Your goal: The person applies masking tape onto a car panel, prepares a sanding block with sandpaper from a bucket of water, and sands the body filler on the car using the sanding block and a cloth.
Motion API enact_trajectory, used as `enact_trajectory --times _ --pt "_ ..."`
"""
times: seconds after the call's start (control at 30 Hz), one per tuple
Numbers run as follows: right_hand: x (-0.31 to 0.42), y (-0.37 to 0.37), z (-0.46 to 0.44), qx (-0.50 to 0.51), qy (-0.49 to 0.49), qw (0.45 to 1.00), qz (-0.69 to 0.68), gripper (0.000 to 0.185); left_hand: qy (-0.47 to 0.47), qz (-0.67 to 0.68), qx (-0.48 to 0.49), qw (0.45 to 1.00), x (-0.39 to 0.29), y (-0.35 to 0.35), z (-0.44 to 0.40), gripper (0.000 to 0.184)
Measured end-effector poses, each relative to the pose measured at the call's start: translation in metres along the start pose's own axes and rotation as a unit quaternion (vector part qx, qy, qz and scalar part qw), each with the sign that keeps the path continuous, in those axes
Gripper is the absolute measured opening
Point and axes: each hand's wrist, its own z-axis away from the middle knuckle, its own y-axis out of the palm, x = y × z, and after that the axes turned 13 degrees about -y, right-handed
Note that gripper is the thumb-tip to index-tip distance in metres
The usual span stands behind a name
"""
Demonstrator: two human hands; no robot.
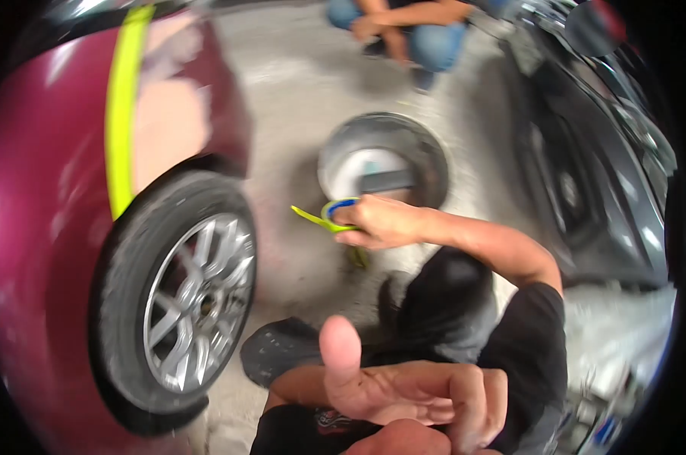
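My right hand (384, 220) is closed around a roll of yellow-green masking tape (335, 206) with a blue core. A short loose end of tape sticks out to the left. Close to the camera is my left hand (411, 390), thumb raised and fingers loosely bent, with nothing visible in it. On the maroon car body (62, 174) at left, a yellow tape strip (123, 114) runs down to the wheel arch. Beside that strip lies a pale filler patch (172, 125). The alloy wheel (202, 303) sits below.
A dark round tub (434, 163) on the concrete floor holds something white and a dark block (384, 180). Behind it another person (411, 30) squats. To the right stands a dark grey car body (578, 152). Blurred items lie at lower right.
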Motion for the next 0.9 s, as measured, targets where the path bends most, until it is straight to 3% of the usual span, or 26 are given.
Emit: enact_trajectory --times 0.07,0.13,0.2,0.27,0.33,0.47,0.57,0.67,0.73,0.8,0.83,0.9 --pt "0.012 -0.015 0.023 -0.037 0.059 0.997 0.020 0.029 -0.034 0.060 -0.012 0.998 0.005 0.007 0.001 0.119" --pt "0.014 -0.023 0.052 -0.147 0.080 0.984 0.056 0.031 -0.062 0.103 -0.003 0.993 0.003 0.011 0.005 0.118" --pt "0.020 -0.027 0.084 -0.268 0.124 0.951 0.093 0.032 -0.075 0.121 0.008 0.990 0.000 0.014 0.006 0.115" --pt "0.026 -0.028 0.124 -0.324 0.204 0.916 0.120 0.032 -0.079 0.128 0.020 0.988 -0.002 0.013 0.008 0.115" --pt "0.024 -0.019 0.174 -0.332 0.333 0.867 0.165 0.032 -0.091 0.162 0.007 0.983 -0.004 0.016 0.011 0.114" --pt "0.001 0.067 0.292 -0.313 0.443 0.783 0.303 0.031 -0.132 0.206 -0.058 0.968 -0.014 0.029 0.015 0.114" --pt "0.008 0.147 0.374 -0.243 0.560 0.749 0.256 0.028 -0.158 0.239 -0.053 0.957 -0.019 0.028 0.013 0.113" --pt "0.019 0.217 0.427 -0.209 0.643 0.708 0.203 0.029 -0.145 0.318 0.017 0.937 0.001 0.012 0.022 0.108" --pt "0.021 0.222 0.432 -0.222 0.610 0.734 0.200 0.030 -0.181 0.291 0.035 0.939 -0.002 0.007 0.011 0.112" --pt "0.003 0.213 0.433 -0.249 0.598 0.728 0.224 0.029 -0.273 0.176 -0.015 0.946 -0.026 0.004 0.010 0.129" --pt "-0.005 0.196 0.425 -0.265 0.574 0.736 0.242 0.025 -0.301 0.186 -0.033 0.935 -0.023 -0.001 0.016 0.132" --pt "-0.022 0.148 0.418 -0.309 0.507 0.746 0.301 0.018 -0.251 0.144 -0.007 0.957 -0.007 -0.019 0.018 0.131"
